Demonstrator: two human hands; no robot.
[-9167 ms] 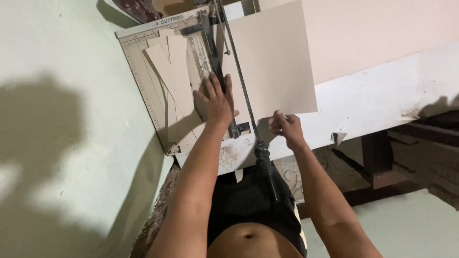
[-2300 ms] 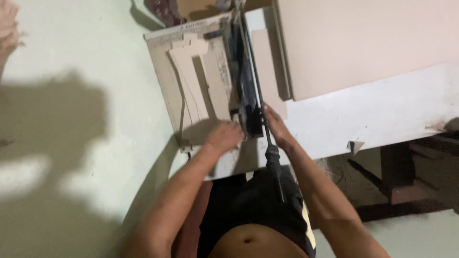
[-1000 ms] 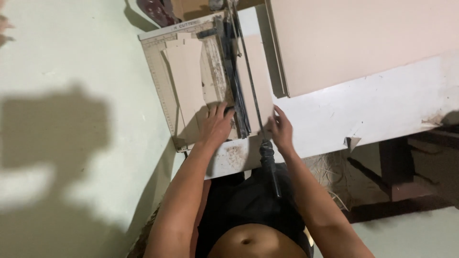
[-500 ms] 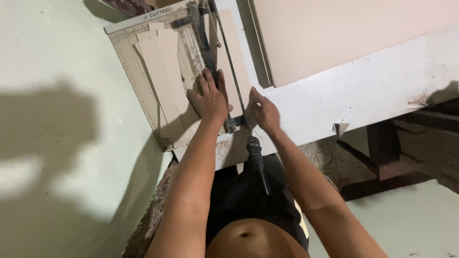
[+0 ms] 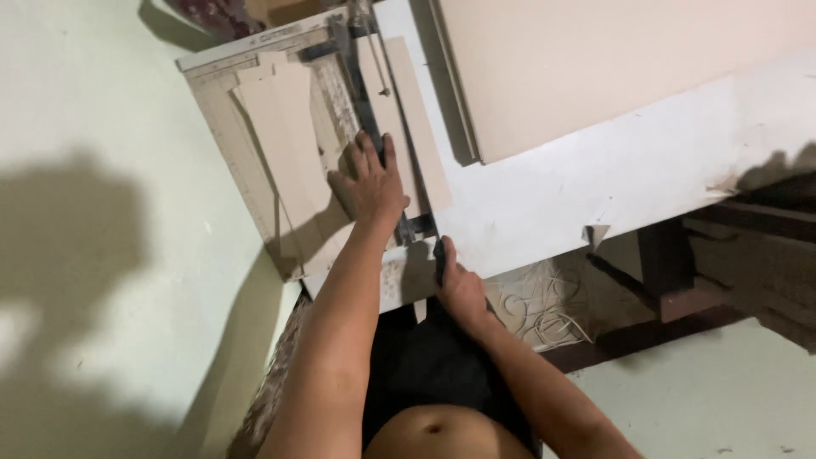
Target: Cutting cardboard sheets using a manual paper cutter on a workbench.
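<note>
White desk (image 5: 646,178) carries big beige board (image 5: 612,59), then cutter (image 5: 255,161) with card (image 5: 285,144) on its bed. Left hand (image 5: 370,183) lies flat, fingers spread, pinning strip (image 5: 421,144) at blade rail. Right hand (image 5: 459,285) is wrapped around black handle (image 5: 439,255). Risk: left fingertips sit right beside the blade; strip could slip, giving a crooked cut.

We see a paper cutter (image 5: 255,161) with a matt, scuffed board and a dark metal blade arm (image 5: 365,110). Its handle (image 5: 439,255) looks like black plastic. The card sheets (image 5: 289,144) on it are matt beige paper, as is the large sheet (image 5: 612,59). The worktop (image 5: 595,195) is white-painted, worn and stained. The frame (image 5: 671,280) below looks like dark wood.
</note>
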